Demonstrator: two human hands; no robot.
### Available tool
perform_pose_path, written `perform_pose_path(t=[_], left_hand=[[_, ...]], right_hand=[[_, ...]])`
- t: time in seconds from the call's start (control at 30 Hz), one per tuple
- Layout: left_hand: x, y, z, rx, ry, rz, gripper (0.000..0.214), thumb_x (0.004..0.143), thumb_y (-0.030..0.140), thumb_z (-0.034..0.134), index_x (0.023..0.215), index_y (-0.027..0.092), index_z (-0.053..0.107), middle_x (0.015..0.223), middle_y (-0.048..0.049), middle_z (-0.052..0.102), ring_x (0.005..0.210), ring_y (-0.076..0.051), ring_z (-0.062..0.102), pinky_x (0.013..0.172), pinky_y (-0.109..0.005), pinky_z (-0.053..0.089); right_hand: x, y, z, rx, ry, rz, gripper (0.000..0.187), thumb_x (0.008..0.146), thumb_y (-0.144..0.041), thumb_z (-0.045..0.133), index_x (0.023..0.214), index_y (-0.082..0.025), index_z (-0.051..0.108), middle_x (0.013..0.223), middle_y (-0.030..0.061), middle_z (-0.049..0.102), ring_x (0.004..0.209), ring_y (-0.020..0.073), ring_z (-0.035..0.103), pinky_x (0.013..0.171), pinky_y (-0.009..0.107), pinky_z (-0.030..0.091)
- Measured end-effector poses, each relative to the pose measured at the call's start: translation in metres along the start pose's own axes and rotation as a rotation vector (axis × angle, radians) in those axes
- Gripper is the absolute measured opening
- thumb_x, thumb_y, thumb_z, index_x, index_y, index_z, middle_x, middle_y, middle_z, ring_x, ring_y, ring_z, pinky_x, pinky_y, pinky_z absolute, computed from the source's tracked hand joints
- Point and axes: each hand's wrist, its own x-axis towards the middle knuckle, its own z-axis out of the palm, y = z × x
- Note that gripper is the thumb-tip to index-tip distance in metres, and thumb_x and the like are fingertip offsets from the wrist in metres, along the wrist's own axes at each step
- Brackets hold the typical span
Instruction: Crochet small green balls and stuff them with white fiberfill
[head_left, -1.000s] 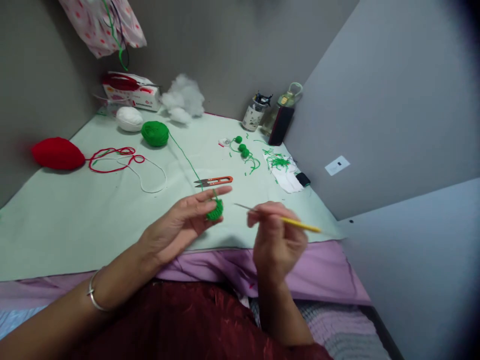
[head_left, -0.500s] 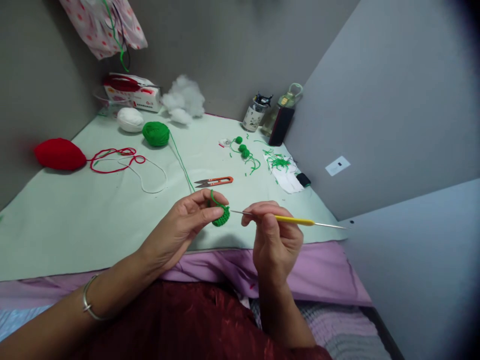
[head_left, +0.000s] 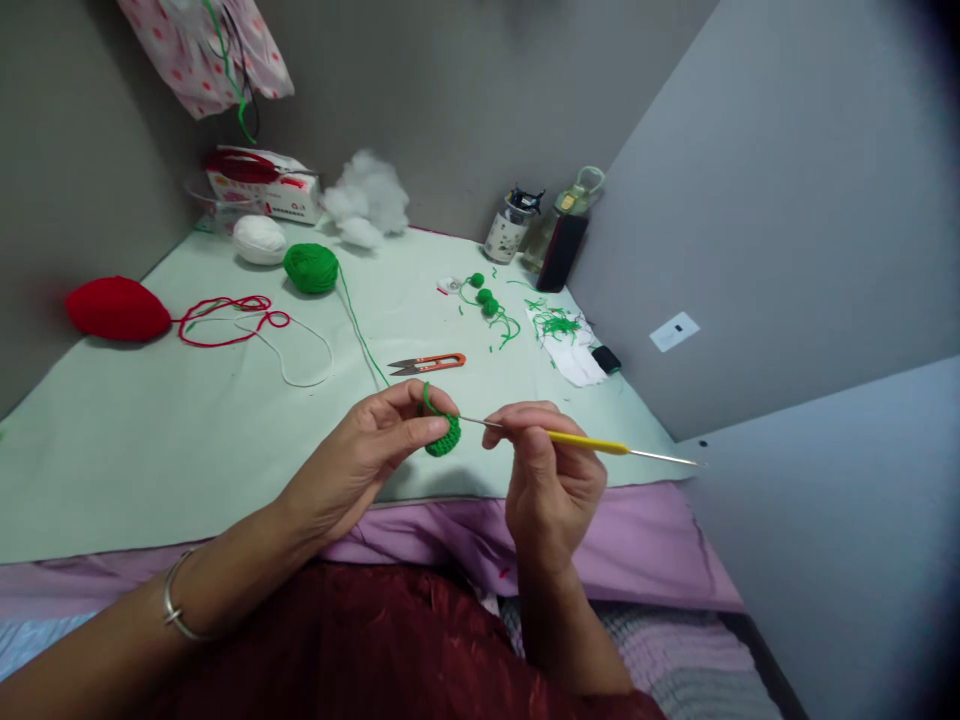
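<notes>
My left hand point(head_left: 390, 428) pinches a small round green crochet piece point(head_left: 444, 438) between thumb and fingers, with a green strand looped over the index finger. My right hand point(head_left: 551, 475) grips a crochet hook point(head_left: 589, 440) with a yellow handle and a metal tip at each end. The hook's left tip meets the upper edge of the crochet piece; whether it sits inside a stitch is too small to tell. From the green yarn ball point(head_left: 311, 268) a strand runs down to my left hand. Orange thread snips point(head_left: 427, 364) lie just beyond the hands.
Red yarn point(head_left: 120, 309), white yarn point(head_left: 259, 240) and white stuffing point(head_left: 367, 200) lie at the back left. Small green balls point(head_left: 487, 302), yarn scraps point(head_left: 559, 322), a pen cup point(head_left: 510, 228) and a black phone-like slab point(head_left: 562, 252) are at the right. Walls bound the table.
The hook's left tip has shifted slightly up and left, from beside the crochet piece to its upper edge. The left hand has barely moved.
</notes>
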Motion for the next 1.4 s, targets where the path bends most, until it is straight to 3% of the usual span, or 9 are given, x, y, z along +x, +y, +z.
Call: perform_pose_path(t=[0.33, 0.6, 0.67, 0.8, 0.9, 0.97, 1.03, 1.23, 1.4], left_hand=[[0.001, -0.001, 0.001, 0.031, 0.003, 0.044, 0.008, 0.084, 0.025, 0.082, 0.087, 0.02, 0.077, 0.084, 0.0004, 0.063, 0.079, -0.014, 0.05, 0.074, -0.025, 0.04], [0.007, 0.001, 0.006, 0.061, -0.056, 0.027, 0.012, 0.083, 0.027, 0.083, 0.085, 0.02, 0.074, 0.077, 0.0011, 0.063, 0.076, -0.015, 0.053, 0.074, -0.028, 0.04], [0.016, 0.008, 0.004, 0.116, -0.087, 0.041, 0.012, 0.083, 0.028, 0.082, 0.083, 0.019, 0.073, 0.076, 0.0015, 0.063, 0.076, -0.015, 0.053, 0.076, -0.029, 0.04], [0.05, 0.024, -0.009, 0.199, -0.112, 0.022, 0.014, 0.079, 0.027, 0.084, 0.08, 0.018, 0.073, 0.076, 0.0014, 0.065, 0.077, -0.016, 0.054, 0.082, -0.03, 0.04], [0.079, 0.032, -0.021, 0.163, -0.1, -0.035, 0.018, 0.076, 0.028, 0.087, 0.08, 0.017, 0.073, 0.082, -0.0015, 0.071, 0.081, -0.016, 0.058, 0.084, -0.03, 0.04], [0.093, 0.032, -0.028, 0.152, -0.091, -0.047, 0.022, 0.074, 0.03, 0.088, 0.078, 0.017, 0.072, 0.077, -0.0016, 0.07, 0.077, -0.016, 0.058, 0.08, -0.029, 0.041], [0.101, 0.029, -0.033, 0.134, -0.093, -0.074, 0.025, 0.071, 0.032, 0.09, 0.075, 0.017, 0.071, 0.076, -0.0025, 0.07, 0.076, -0.017, 0.058, 0.078, -0.029, 0.041], [0.105, 0.005, -0.039, 0.012, -0.128, -0.195, 0.033, 0.063, 0.036, 0.095, 0.073, 0.017, 0.069, 0.073, -0.0007, 0.065, 0.071, -0.015, 0.056, 0.074, -0.029, 0.04], [0.102, -0.015, -0.046, -0.05, -0.165, -0.359, 0.035, 0.062, 0.036, 0.095, 0.075, 0.015, 0.07, 0.07, -0.0011, 0.067, 0.068, -0.015, 0.056, 0.071, -0.03, 0.038]], right_hand=[[-0.002, -0.004, 0.001, -0.133, -0.01, -0.109, 0.017, 0.101, -0.023, 0.059, 0.097, -0.024, 0.076, 0.082, 0.0027, 0.072, 0.074, 0.0174, 0.066, 0.062, 0.034, 0.056], [0.0, 0.008, 0.002, -0.11, -0.079, -0.013, 0.015, 0.099, -0.024, 0.062, 0.096, -0.024, 0.078, 0.086, 0.0025, 0.072, 0.081, 0.0166, 0.068, 0.068, 0.031, 0.057], [0.003, 0.012, 0.0, -0.103, -0.086, 0.028, 0.014, 0.099, -0.028, 0.064, 0.104, -0.024, 0.077, 0.089, 0.0027, 0.071, 0.08, 0.0162, 0.069, 0.068, 0.03, 0.058], [0.005, 0.025, -0.009, -0.184, -0.161, 0.096, 0.033, 0.102, -0.03, 0.059, 0.135, -0.025, 0.063, 0.103, 0.0064, 0.075, 0.079, 0.0155, 0.071, 0.071, 0.031, 0.062], [0.005, 0.04, -0.022, -0.537, -0.258, -0.062, 0.033, 0.102, -0.019, 0.054, 0.134, -0.023, 0.063, 0.113, 0.0104, 0.075, 0.092, 0.0181, 0.074, 0.079, 0.033, 0.065], [0.006, 0.052, -0.037, -0.764, -0.353, -0.305, 0.039, 0.099, -0.015, 0.056, 0.137, -0.021, 0.062, 0.117, 0.0142, 0.075, 0.104, 0.0233, 0.075, 0.084, 0.038, 0.066], [0.008, 0.063, -0.058, -0.923, -0.432, -0.466, 0.038, 0.099, -0.016, 0.058, 0.136, -0.022, 0.064, 0.111, 0.0126, 0.077, 0.1, 0.0242, 0.076, 0.082, 0.039, 0.067], [0.025, 0.081, -0.123, -1.192, -0.439, -0.449, 0.025, 0.103, -0.031, 0.054, 0.121, -0.024, 0.069, 0.107, 0.0132, 0.076, 0.092, 0.0257, 0.078, 0.073, 0.039, 0.069], [0.027, 0.087, -0.134, -1.19, -0.495, -0.313, 0.02, 0.102, -0.033, 0.056, 0.111, -0.022, 0.07, 0.104, 0.0123, 0.075, 0.09, 0.0248, 0.077, 0.071, 0.037, 0.069]])
